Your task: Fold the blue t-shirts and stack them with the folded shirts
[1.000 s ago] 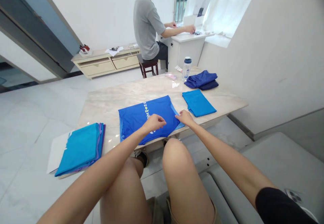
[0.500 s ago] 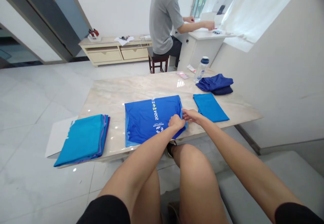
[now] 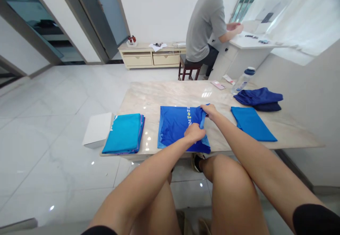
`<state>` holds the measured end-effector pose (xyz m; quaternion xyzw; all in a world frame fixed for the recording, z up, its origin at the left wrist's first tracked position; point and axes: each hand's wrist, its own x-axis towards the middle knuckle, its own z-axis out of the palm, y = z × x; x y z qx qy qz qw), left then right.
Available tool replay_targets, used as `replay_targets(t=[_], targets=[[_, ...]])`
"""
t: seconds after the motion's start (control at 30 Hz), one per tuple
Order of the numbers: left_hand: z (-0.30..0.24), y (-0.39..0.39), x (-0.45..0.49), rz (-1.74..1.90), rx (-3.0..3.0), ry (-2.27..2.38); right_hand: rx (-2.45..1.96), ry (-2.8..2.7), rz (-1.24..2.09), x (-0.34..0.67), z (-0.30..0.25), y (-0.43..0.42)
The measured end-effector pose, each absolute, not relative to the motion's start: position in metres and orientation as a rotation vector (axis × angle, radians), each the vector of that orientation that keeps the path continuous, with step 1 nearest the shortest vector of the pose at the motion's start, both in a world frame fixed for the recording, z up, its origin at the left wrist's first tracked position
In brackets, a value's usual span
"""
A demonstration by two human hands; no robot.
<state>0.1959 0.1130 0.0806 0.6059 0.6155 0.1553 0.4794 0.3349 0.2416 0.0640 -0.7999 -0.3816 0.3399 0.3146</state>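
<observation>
On one blue shirt [image 3: 180, 128]: left hand [image 3: 194, 133], right hand [image 3: 210, 111].

A pale marble-topped table [image 3: 170, 95] runs across the view. Near its left end lies a stack of folded teal and purple garments [image 3: 123, 134]. At the middle, a royal-blue T-shirt [image 3: 180, 125] lies flat and partly folded, printed lettering up. To the right are a folded bright-blue garment [image 3: 251, 123] and a navy bundle [image 3: 257, 98]. Near the far edge sit a plastic water bottle [image 3: 243, 80] and a flat pink item [image 3: 218, 85], too blurred to identify.
</observation>
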Motion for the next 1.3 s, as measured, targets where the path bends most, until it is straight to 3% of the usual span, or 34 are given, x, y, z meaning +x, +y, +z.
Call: replay_targets(t=[0.27,0.57,0.8,1.03,1.3], targets=[[0.060,0.099,0.094,0.486,1.111,1.454,-2.087,-1.412,0.842,0.234,0.071,0.256],[0.030,0.094,0.046,0.507,1.033,1.661,-2.053,-1.525,0.897,0.172,0.059,0.247],[0.020,0.099,0.023,0.446,1.186,1.799,-2.023,-1.524,0.888,0.159,0.058,0.252],[0.024,0.100,0.003,0.360,1.330,1.818,-1.737,-1.532,1.126,0.142,0.055,0.251],[0.022,0.094,-0.013,0.287,1.497,1.909,-1.686,-1.466,1.127,0.195,0.063,0.247]])
